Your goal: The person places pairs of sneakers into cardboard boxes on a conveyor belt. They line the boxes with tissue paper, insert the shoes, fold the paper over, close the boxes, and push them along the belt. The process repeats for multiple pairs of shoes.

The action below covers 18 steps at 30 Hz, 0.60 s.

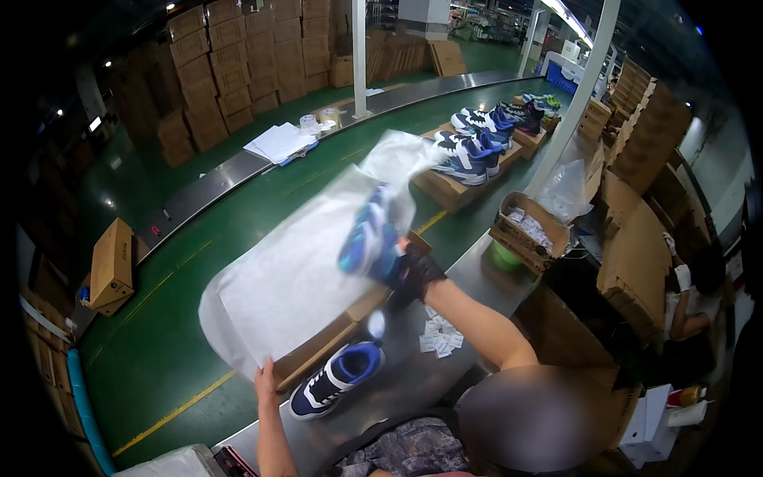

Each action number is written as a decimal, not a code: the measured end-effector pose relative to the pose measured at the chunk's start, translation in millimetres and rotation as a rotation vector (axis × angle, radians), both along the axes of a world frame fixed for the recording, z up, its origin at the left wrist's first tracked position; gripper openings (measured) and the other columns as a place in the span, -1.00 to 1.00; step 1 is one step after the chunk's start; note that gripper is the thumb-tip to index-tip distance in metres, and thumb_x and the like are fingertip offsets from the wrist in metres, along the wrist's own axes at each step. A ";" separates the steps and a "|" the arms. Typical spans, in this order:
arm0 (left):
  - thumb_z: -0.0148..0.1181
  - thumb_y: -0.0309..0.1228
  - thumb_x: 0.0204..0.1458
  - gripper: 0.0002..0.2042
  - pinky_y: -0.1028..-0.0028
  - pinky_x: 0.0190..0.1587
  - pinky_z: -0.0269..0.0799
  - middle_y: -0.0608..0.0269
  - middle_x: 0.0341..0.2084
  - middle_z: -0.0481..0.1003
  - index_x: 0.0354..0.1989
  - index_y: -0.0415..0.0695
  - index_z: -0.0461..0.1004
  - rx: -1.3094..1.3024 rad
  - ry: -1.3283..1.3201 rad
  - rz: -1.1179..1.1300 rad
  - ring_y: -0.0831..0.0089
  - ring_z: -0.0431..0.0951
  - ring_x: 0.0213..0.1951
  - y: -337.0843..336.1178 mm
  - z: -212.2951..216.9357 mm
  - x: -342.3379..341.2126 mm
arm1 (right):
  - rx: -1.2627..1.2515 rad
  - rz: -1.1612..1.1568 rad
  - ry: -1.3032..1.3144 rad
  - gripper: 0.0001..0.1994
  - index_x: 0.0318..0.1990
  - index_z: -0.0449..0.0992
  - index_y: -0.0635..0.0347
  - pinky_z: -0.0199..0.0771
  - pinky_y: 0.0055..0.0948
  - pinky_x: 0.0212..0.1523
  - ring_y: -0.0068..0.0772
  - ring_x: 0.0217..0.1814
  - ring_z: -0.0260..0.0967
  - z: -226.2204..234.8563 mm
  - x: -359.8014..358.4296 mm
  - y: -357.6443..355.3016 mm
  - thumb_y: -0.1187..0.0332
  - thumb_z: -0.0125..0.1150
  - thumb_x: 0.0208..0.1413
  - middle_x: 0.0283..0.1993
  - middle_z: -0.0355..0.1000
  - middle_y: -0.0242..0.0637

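Observation:
My right hand, in a dark glove, is closed around a blue and white sneaker, blurred by motion. That shoe is over white tissue paper, which spreads across an open cardboard shoebox and beyond its far side. At the box's near left corner my bare left hand grips the edge of the paper. A second sneaker, navy and white with a blue lining, rests on the metal table between the box and me. Small white packets lie near my right forearm.
A green conveyor belt runs past, carrying more sneakers on boxes and a closed carton at left. Papers lie on its far rail. An open carton of packets stands right, beside a metal post. Another person's white-gloved hand is far right.

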<state>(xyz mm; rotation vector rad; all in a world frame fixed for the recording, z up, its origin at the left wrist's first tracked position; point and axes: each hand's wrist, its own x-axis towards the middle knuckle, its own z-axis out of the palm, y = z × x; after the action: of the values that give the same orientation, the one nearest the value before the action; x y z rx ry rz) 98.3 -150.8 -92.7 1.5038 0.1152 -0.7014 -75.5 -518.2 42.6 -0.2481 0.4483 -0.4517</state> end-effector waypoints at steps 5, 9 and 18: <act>0.06 0.00 -0.05 -0.43 0.41 -0.14 0.27 0.11 -0.21 0.38 -0.09 -0.32 0.29 0.169 -0.092 0.085 0.39 0.36 -0.20 4.5 1.0 -5.5 | -0.508 0.155 0.316 -0.68 -0.09 0.36 0.24 0.36 -0.49 -0.23 -0.44 -0.30 0.38 28.6 -6.0 -16.0 0.24 0.06 0.04 -0.26 0.43 -0.26; 0.00 0.03 -0.02 -0.46 0.45 -0.17 0.25 0.15 -0.32 0.40 -0.21 -0.31 0.38 0.290 -0.107 0.095 0.43 0.35 -0.26 -3.1 12.2 -16.3 | -0.922 0.273 0.471 -0.67 -0.12 0.38 0.25 0.36 -0.50 -0.26 -0.49 -0.32 0.37 47.8 11.4 6.1 0.24 0.12 0.00 -0.28 0.44 -0.30; 0.15 -0.18 -0.08 -0.41 0.40 -0.06 0.23 0.14 -0.11 0.32 0.07 -0.27 0.17 0.814 -0.624 0.758 0.31 0.35 -0.10 56.7 -34.3 20.3 | -1.678 0.206 0.380 -0.68 -0.31 0.43 0.38 0.33 -0.33 -0.35 -0.19 -0.37 0.39 -33.5 116.1 105.9 0.24 0.11 -0.08 -0.39 0.42 -0.03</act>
<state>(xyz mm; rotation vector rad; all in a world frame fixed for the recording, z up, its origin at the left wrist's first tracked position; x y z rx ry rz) 118.7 -94.0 -127.0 2.1770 0.5025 0.5088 40.6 -412.3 9.0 -2.0067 0.3020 -0.4830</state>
